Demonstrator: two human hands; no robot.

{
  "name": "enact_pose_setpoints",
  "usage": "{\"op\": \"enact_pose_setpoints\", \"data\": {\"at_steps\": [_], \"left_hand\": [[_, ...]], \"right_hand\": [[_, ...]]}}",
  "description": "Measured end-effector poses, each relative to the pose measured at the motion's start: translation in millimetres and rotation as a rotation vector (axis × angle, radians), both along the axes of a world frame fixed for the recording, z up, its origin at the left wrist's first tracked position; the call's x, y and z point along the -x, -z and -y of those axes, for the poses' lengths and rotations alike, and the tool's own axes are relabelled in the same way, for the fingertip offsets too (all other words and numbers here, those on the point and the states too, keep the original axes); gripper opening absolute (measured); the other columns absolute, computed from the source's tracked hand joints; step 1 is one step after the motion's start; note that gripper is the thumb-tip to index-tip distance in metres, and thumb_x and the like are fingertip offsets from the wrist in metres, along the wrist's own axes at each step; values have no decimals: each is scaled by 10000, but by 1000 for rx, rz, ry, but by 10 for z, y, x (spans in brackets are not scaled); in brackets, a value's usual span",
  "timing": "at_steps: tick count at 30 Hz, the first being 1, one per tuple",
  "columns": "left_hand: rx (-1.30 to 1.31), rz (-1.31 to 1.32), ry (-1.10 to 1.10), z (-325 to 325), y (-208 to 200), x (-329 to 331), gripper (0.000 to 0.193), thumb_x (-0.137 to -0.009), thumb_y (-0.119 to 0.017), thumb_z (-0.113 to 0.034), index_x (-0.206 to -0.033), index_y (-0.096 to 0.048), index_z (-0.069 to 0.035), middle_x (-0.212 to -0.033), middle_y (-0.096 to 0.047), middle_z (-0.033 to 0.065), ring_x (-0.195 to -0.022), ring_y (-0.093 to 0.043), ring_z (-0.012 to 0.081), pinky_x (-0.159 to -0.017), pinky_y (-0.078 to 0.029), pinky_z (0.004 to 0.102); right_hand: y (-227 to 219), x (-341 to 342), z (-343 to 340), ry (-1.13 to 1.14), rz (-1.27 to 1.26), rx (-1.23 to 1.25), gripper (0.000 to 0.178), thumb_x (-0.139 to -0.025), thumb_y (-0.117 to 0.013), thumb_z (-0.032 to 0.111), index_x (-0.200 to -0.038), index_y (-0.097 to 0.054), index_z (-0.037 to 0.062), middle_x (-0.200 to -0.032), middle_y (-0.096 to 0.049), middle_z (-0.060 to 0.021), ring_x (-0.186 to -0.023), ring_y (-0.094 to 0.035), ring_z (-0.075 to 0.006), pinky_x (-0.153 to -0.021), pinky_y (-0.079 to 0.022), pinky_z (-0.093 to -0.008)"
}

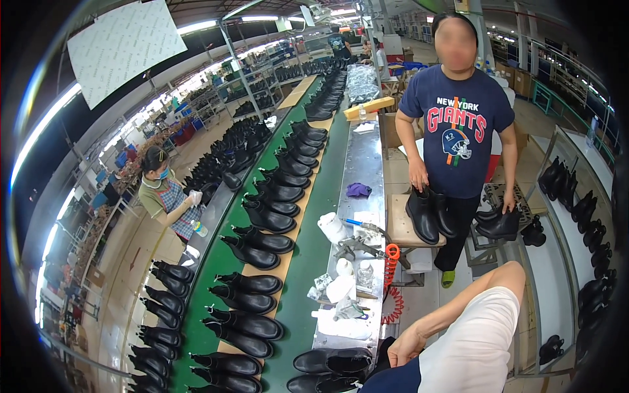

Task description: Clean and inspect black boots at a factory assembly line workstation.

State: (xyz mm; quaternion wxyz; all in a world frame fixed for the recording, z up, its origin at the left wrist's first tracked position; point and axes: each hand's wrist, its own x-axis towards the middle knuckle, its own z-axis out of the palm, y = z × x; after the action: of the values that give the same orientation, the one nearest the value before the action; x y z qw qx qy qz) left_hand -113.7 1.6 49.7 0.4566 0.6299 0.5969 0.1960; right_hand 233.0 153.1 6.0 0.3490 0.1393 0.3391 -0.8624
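My right hand (406, 345) reaches in from the lower right, past the white sleeve of my bent arm. Its fingers curl down against a dark object (385, 350) at the bench edge; navy cloth partly hides both, so I cannot make out what the hand holds. Just left of it, a pair of black ankle boots (324, 361) lies with toes pointing left and openings toward my hand. My left hand is out of view.
Rows of black boots (252, 295) line the green conveyor (304, 262). Bottles and rags clutter the metal bench (363, 164), with a red coiled hose (392, 262) beside it. A co-worker (455, 124) opposite holds black boots; another (171, 196) stands left. A boot rack (557, 262) is right.
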Motion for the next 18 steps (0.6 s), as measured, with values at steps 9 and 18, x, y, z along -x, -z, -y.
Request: {"op": "enact_pose_setpoints", "data": {"at_steps": [9, 18], "left_hand": [[0, 6, 7, 78, 51, 49, 312, -791, -648, -167, -1090, -590, -94, -944, -629, 168, -809, -609, 190, -789, -491, 419], [10, 13, 26, 94, 112, 123, 336, -800, -654, -184, -1120, -584, -108, -960, -623, 178, -807, -608, 188, -789, -493, 426]], "right_hand": [[255, 49, -80, 115, -91, -280, 69, -783, -608, 98, -719, -602, 72, -599, -563, 50, -473, -484, -22, -412, -347, -163], [293, 129, -304, -246, -223, -48, 105, -835, -615, 162, -765, -625, 85, -626, -588, 22, -514, -548, -50, -424, -423, -191]]}}
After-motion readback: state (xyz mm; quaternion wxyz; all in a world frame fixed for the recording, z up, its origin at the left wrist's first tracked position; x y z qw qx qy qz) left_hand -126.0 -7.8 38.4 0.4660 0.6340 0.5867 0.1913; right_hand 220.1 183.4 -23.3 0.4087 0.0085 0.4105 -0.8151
